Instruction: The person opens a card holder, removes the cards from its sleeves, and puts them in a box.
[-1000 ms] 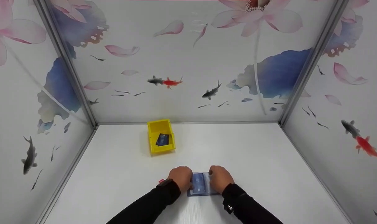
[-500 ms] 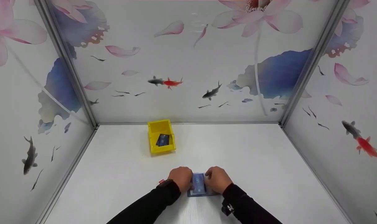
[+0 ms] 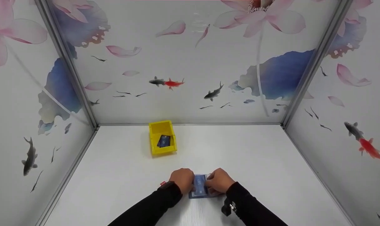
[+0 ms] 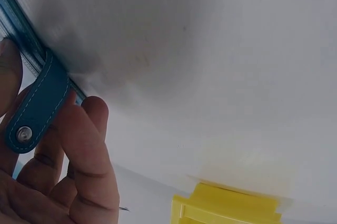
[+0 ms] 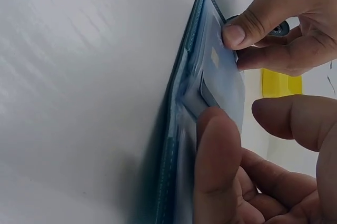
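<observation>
A teal card holder (image 3: 197, 197) with clear plastic sleeves lies opened near the front of the table. My left hand (image 3: 182, 180) grips its left side. In the left wrist view, the strap (image 4: 41, 103) with a metal snap lies across those fingers. My left thumb presses on a blue card (image 5: 224, 71) in a sleeve, seen in the right wrist view. My right hand (image 3: 220, 181) is over the holder's right half. One of its fingertips (image 5: 217, 134) is right at the sleeve's edge, while the thumb stands apart from it.
A yellow bin (image 3: 153, 138) with a few dark blue cards (image 3: 164, 141) stands at the back of the white table (image 3: 240, 150), left of centre. Printed panels (image 3: 190, 56) with flowers and fish enclose the table on three sides.
My right hand has moved slightly left, from the holder's right side toward the card. My left hand has kept its grip in the same place.
</observation>
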The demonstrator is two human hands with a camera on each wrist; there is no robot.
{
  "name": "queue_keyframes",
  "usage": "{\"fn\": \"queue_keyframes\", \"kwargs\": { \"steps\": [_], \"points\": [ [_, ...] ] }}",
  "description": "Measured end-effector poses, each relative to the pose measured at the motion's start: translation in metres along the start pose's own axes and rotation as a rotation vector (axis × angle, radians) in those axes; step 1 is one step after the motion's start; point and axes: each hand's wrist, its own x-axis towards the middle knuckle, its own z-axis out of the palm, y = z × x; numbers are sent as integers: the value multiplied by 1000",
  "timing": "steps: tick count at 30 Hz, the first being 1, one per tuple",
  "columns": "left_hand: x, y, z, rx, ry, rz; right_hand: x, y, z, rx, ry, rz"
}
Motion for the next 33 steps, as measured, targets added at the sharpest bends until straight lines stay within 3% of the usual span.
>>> {"fn": "queue_keyframes", "kwargs": {
  "steps": [6,14,21,33],
  "points": [
    [0,0,-1,-33,-17,0,4,4,1,34,0,18],
    [0,0,3,-53,14,13,0,0,3,27,12,18],
    [0,0,2,-75,15,13,-3,0,4,100,6,83],
    [5,-5,-1,-136,-29,-11,4,8,5,114,-1,85]
  ]
}}
